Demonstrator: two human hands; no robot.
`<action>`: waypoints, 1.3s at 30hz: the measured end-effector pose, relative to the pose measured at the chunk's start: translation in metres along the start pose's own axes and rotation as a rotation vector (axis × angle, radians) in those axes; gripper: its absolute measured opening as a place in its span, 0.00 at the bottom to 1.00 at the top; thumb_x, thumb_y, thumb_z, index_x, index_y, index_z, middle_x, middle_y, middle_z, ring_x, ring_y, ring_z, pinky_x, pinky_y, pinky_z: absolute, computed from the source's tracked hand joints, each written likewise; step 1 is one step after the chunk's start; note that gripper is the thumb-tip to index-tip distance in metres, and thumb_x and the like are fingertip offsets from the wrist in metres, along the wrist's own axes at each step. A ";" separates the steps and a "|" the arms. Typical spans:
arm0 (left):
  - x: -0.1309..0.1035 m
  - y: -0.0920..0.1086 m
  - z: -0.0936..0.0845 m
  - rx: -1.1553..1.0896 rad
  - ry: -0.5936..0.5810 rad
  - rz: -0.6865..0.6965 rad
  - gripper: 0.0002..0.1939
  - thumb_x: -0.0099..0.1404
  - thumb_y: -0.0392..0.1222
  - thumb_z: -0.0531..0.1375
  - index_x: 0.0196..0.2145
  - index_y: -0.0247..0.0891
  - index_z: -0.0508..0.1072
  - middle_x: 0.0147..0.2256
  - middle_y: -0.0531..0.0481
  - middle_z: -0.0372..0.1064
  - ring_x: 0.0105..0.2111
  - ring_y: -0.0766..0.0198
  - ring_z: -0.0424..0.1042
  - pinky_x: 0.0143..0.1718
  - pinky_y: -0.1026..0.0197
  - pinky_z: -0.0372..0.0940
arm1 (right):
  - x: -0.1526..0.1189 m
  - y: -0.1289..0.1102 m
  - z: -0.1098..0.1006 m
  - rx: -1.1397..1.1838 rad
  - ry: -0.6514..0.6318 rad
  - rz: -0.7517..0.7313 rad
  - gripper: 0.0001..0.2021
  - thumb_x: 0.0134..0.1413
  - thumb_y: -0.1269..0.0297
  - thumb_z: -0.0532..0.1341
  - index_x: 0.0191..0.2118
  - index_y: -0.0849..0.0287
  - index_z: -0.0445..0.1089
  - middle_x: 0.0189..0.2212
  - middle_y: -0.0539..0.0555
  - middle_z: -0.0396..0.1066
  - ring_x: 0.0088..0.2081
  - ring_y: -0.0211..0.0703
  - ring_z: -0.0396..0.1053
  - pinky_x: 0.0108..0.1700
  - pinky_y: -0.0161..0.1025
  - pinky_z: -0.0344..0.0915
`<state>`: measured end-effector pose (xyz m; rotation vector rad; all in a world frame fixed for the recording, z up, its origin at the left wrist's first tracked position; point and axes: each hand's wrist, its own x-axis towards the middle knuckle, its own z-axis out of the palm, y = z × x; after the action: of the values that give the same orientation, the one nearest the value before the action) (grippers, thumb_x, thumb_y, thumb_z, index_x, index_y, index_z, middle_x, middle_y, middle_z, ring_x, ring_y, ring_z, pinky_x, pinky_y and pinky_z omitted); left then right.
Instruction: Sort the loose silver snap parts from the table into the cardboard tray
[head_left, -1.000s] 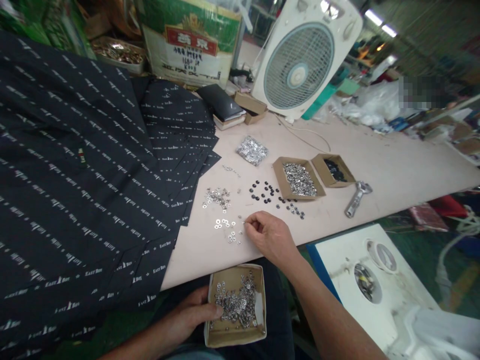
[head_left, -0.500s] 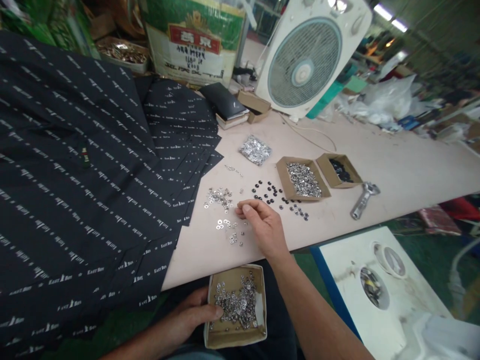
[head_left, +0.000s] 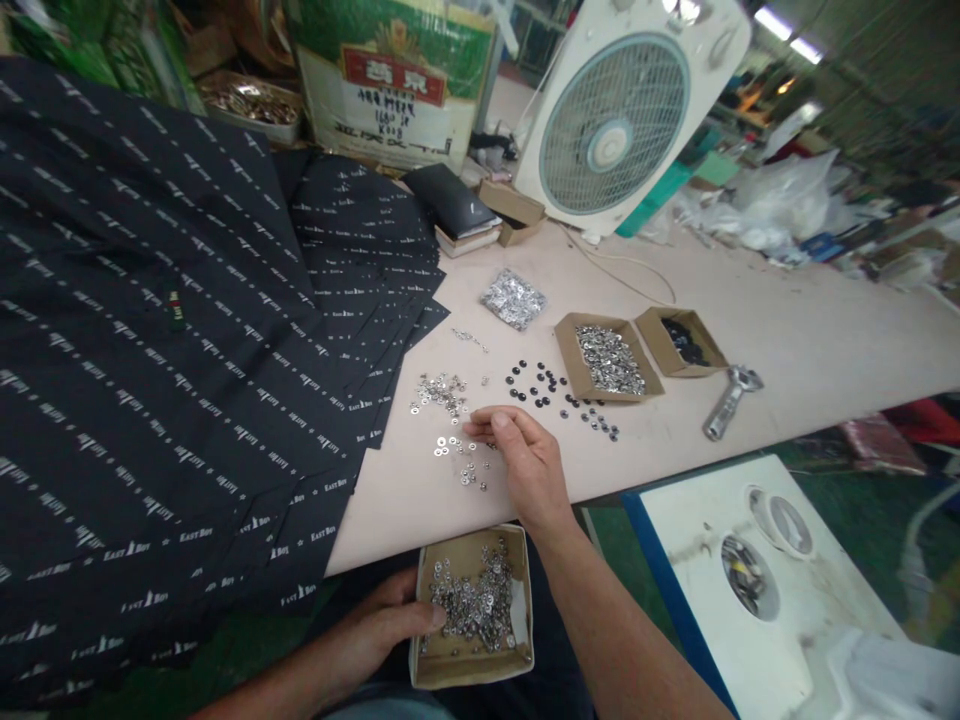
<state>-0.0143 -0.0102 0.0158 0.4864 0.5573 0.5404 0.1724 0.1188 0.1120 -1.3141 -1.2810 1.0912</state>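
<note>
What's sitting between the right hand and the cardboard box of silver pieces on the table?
In the head view, scattered black discs and some grey pieces lie between the right hand and that cardboard box.

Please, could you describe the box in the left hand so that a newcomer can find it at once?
Start at the pale table and follow its near edge to the bottom middle of the picture. Just below, the left hand grips a shallow box of small silvery pieces. Unlike the cardboard boxes on the table, it is held.
</note>
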 end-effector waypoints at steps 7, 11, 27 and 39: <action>0.001 0.001 -0.001 0.025 0.001 0.029 0.29 0.63 0.43 0.65 0.61 0.36 0.73 0.54 0.40 0.75 0.52 0.45 0.75 0.60 0.45 0.63 | -0.003 -0.003 0.022 0.061 0.011 -0.029 0.15 0.69 0.52 0.59 0.43 0.57 0.77 0.40 0.55 0.78 0.44 0.48 0.77 0.51 0.47 0.71; 0.001 -0.001 -0.001 0.012 -0.005 0.037 0.30 0.62 0.44 0.65 0.61 0.36 0.73 0.54 0.40 0.75 0.52 0.45 0.75 0.59 0.45 0.63 | 0.001 -0.005 0.033 0.088 -0.096 -0.019 0.16 0.70 0.50 0.58 0.43 0.57 0.78 0.41 0.55 0.79 0.45 0.49 0.78 0.53 0.48 0.71; -0.002 0.001 0.000 0.037 0.040 0.019 0.30 0.60 0.45 0.66 0.59 0.34 0.74 0.52 0.40 0.77 0.50 0.45 0.76 0.59 0.45 0.63 | 0.005 -0.010 0.023 -0.372 -0.126 -0.276 0.05 0.65 0.63 0.63 0.42 0.54 0.77 0.43 0.54 0.76 0.47 0.47 0.73 0.52 0.45 0.68; -0.003 0.001 0.002 0.006 0.023 0.035 0.30 0.60 0.45 0.66 0.60 0.34 0.74 0.53 0.38 0.76 0.54 0.42 0.74 0.59 0.43 0.63 | 0.010 -0.013 0.027 -0.801 -0.255 -0.289 0.05 0.60 0.70 0.64 0.33 0.55 0.76 0.32 0.51 0.71 0.37 0.43 0.69 0.41 0.40 0.61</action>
<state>-0.0159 -0.0118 0.0195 0.4970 0.5731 0.5779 0.1448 0.1294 0.1216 -1.5038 -2.1603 0.5503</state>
